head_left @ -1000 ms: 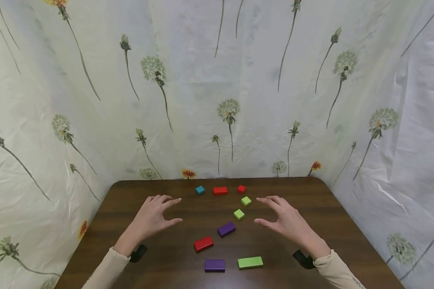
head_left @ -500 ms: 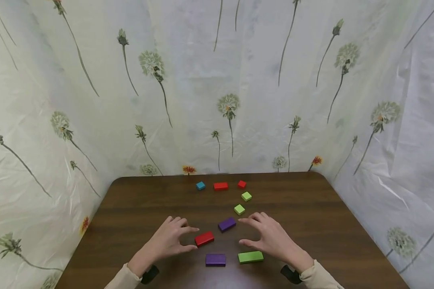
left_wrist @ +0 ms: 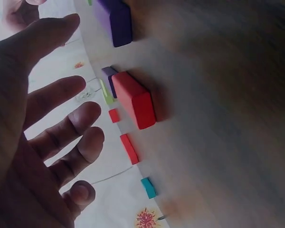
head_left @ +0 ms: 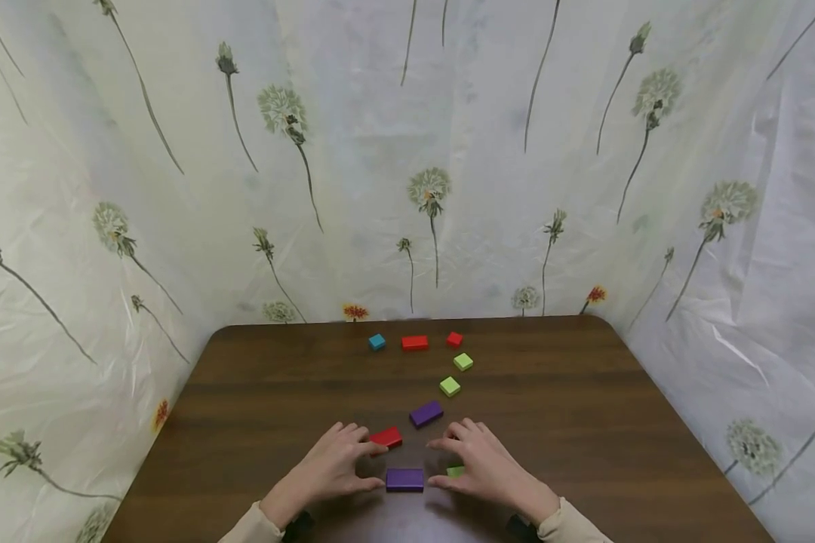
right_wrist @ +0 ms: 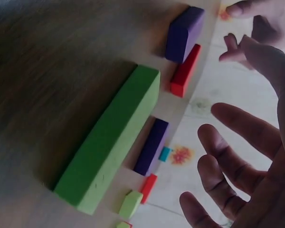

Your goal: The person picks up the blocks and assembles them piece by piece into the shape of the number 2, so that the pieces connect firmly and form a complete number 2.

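A purple block (head_left: 404, 480) lies flat on the table near its front. To its left is my left hand (head_left: 329, 466), thumb and fingers spread, the fingers partly over a red block (head_left: 390, 436). My right hand (head_left: 484, 466) is on the other side, also spread, hiding most of a long green block (head_left: 456, 471). That green block (right_wrist: 109, 142) shows whole in the right wrist view, below the fingers. The left wrist view shows the left thumb close to the purple block (left_wrist: 115, 21), with a gap between them. Neither hand holds anything.
A second purple block (head_left: 425, 414) lies farther back on the dark wooden table (head_left: 278, 385). Beyond it are two small light-green blocks (head_left: 450, 387), a small red block (head_left: 454, 339), a red oblong block (head_left: 414, 343) and a blue block (head_left: 376, 342). A flowered curtain (head_left: 367, 188) hangs behind.
Both hands have come down toward the table's front and closer together, from wide apart to either side of the near purple block. The blocks stay in place; the view has tilted slightly.
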A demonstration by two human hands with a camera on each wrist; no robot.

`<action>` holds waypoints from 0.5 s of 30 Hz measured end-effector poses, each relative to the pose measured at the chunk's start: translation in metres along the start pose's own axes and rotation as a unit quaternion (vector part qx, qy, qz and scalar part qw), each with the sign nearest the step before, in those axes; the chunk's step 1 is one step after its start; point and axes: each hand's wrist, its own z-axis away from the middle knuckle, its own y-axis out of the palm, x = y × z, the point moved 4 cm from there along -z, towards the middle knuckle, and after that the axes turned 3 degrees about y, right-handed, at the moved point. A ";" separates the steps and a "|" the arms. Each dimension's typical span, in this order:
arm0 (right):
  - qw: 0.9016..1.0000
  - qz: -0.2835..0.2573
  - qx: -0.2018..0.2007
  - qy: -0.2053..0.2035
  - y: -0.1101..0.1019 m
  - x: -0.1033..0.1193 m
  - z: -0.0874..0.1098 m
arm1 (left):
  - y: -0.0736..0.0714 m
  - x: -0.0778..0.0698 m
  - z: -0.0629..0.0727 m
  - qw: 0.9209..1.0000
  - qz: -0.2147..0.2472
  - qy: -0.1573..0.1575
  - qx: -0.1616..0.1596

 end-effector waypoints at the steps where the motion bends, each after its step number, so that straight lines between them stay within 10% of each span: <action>1: 1.000 0.004 -0.003 -0.006 0.002 0.001 0.000 | 0.001 0.000 0.000 1.000 -0.004 0.000 0.005; 15: 0.999 0.031 0.025 -0.035 0.019 0.013 -0.007 | 0.012 -0.003 -0.002 1.000 -0.009 0.012 0.012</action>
